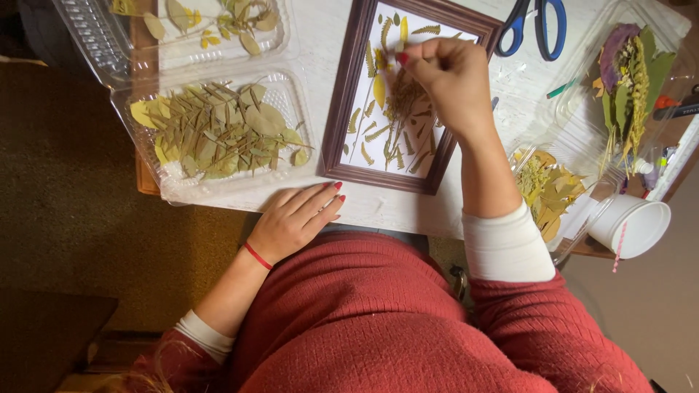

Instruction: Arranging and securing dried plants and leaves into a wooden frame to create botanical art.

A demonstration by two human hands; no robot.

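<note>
A dark brown picture frame (336, 109) lies on the white table, holding a white sheet covered with pressed yellow and green fern leaves. My right hand (448, 80) hovers over the frame's upper middle, fingertips pinched on a small pale leaf piece at the sheet. My left hand (297, 218) rests flat on the table's near edge, just below the frame's lower left corner, fingers together and holding nothing. A red band circles that wrist.
Two clear plastic trays (175, 185) of dried green leaves sit left of the frame. Blue-handled scissors (537, 25) lie at the top right. More clear trays (582, 145) with dried flowers and yellow leaves are on the right, beside a white cup (632, 225).
</note>
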